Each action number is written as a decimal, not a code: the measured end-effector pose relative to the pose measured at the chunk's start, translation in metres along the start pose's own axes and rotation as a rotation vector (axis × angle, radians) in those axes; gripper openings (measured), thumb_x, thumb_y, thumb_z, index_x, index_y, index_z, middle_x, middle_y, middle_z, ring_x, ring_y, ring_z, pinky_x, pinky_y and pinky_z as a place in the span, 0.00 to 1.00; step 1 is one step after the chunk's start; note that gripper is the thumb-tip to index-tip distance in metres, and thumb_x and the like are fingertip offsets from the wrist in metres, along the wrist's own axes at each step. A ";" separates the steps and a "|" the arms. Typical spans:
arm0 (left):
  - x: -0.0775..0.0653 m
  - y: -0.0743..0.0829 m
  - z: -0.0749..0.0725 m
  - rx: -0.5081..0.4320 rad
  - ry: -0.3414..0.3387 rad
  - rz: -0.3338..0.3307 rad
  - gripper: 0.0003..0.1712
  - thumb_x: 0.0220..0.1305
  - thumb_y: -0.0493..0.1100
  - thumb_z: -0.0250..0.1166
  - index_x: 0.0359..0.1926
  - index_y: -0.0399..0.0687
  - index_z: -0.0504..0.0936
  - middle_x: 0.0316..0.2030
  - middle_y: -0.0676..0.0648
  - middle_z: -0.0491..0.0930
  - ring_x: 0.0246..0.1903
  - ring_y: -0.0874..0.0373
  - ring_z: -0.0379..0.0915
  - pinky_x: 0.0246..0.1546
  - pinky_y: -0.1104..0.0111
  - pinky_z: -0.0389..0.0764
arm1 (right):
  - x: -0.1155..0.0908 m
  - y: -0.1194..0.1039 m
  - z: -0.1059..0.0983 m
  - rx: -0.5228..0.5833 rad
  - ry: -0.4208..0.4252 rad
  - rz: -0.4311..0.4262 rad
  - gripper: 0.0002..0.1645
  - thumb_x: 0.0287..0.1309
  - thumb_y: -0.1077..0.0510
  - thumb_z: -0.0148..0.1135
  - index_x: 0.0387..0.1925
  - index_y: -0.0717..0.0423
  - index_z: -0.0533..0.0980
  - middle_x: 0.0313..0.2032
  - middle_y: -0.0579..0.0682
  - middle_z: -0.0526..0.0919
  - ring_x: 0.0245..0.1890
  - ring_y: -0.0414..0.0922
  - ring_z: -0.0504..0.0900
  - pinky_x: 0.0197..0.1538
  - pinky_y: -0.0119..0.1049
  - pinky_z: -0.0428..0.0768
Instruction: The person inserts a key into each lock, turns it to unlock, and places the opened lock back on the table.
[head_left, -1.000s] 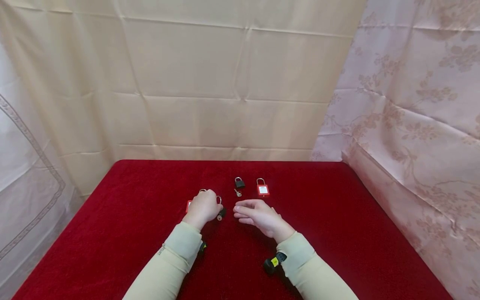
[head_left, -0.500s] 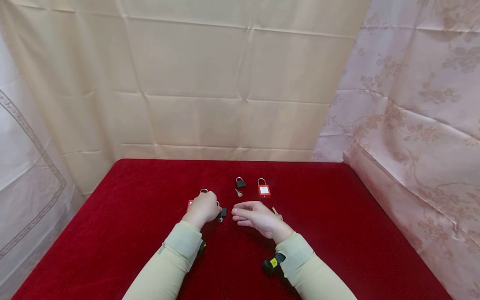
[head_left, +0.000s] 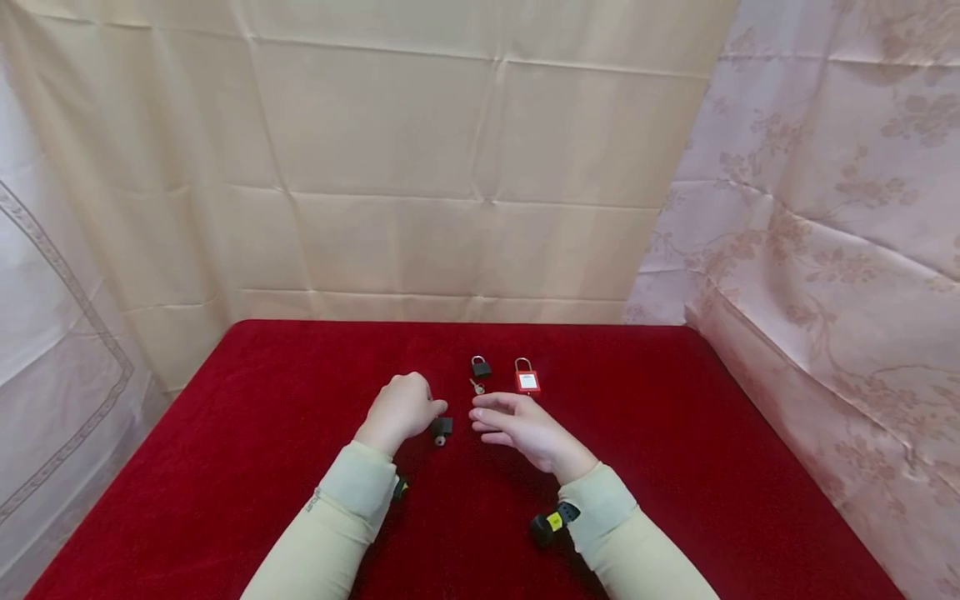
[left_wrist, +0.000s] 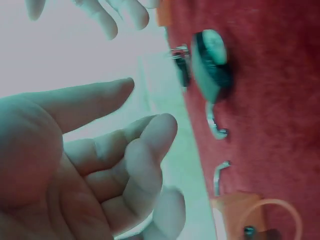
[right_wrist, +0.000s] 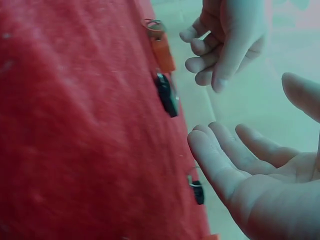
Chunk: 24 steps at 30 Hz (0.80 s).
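Note:
My left hand hovers above the table on the left, its fingers loosely curled and its thumb apart, with nothing in its grasp. Just right of it lies a black padlock, with a small round metal piece at its near end. In the left wrist view, a red padlock with a ring lies beyond the fingers; the left hand hides it in the head view. My right hand is held in the air to the right, fingers extended, palm facing left, holding nothing.
Farther back lie another black padlock, a key and a red padlock with a white label. They rest on a table with a red cloth. A beige curtain hangs behind, a floral one at right.
My left hand has drawn away from the black padlock, up and slightly left, now covering the red padlock beneath. The black padlock has settled flatter. My right hand has shifted slightly, hiding a key.

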<state>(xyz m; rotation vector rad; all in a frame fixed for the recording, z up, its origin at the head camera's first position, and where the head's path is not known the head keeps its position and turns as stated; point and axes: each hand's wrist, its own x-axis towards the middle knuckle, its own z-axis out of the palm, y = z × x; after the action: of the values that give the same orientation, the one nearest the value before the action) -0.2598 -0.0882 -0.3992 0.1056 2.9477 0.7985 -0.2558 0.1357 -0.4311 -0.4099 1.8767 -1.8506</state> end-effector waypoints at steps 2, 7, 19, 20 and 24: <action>-0.002 0.002 -0.005 -0.007 0.014 0.017 0.15 0.65 0.49 0.71 0.24 0.46 0.86 0.16 0.50 0.77 0.17 0.57 0.70 0.20 0.65 0.73 | -0.002 -0.003 -0.003 0.001 0.007 -0.022 0.34 0.72 0.56 0.61 0.69 0.72 0.64 0.65 0.70 0.71 0.65 0.63 0.73 0.60 0.47 0.78; -0.007 0.008 -0.014 -0.047 0.070 0.068 0.12 0.65 0.51 0.70 0.40 0.48 0.90 0.30 0.51 0.84 0.27 0.56 0.78 0.29 0.60 0.80 | -0.006 -0.012 -0.010 -0.009 0.027 -0.087 0.33 0.72 0.57 0.60 0.69 0.72 0.64 0.65 0.71 0.71 0.64 0.66 0.72 0.59 0.47 0.78; -0.015 0.010 -0.032 -0.255 0.169 0.176 0.13 0.66 0.51 0.69 0.46 0.49 0.88 0.37 0.52 0.86 0.31 0.58 0.80 0.37 0.59 0.82 | -0.022 -0.038 -0.025 -0.025 0.167 -0.194 0.27 0.71 0.58 0.61 0.66 0.67 0.69 0.59 0.63 0.78 0.59 0.61 0.78 0.56 0.47 0.80; -0.016 0.010 -0.034 -0.266 0.180 0.185 0.14 0.67 0.51 0.69 0.46 0.49 0.88 0.39 0.52 0.86 0.33 0.57 0.81 0.39 0.59 0.82 | -0.024 -0.040 -0.027 -0.027 0.176 -0.207 0.27 0.72 0.59 0.61 0.66 0.67 0.69 0.58 0.63 0.79 0.57 0.60 0.80 0.56 0.47 0.81; -0.019 0.010 -0.043 -0.290 0.208 0.222 0.14 0.67 0.51 0.68 0.48 0.51 0.88 0.43 0.53 0.86 0.41 0.54 0.80 0.45 0.57 0.81 | -0.029 -0.047 -0.032 -0.012 0.203 -0.254 0.25 0.71 0.61 0.60 0.64 0.67 0.70 0.56 0.63 0.80 0.52 0.53 0.83 0.54 0.46 0.82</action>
<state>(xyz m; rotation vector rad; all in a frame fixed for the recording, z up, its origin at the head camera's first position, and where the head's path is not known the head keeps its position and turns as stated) -0.2450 -0.1024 -0.3557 0.3547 3.0023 1.3338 -0.2533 0.1756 -0.3812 -0.5009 2.0499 -2.1166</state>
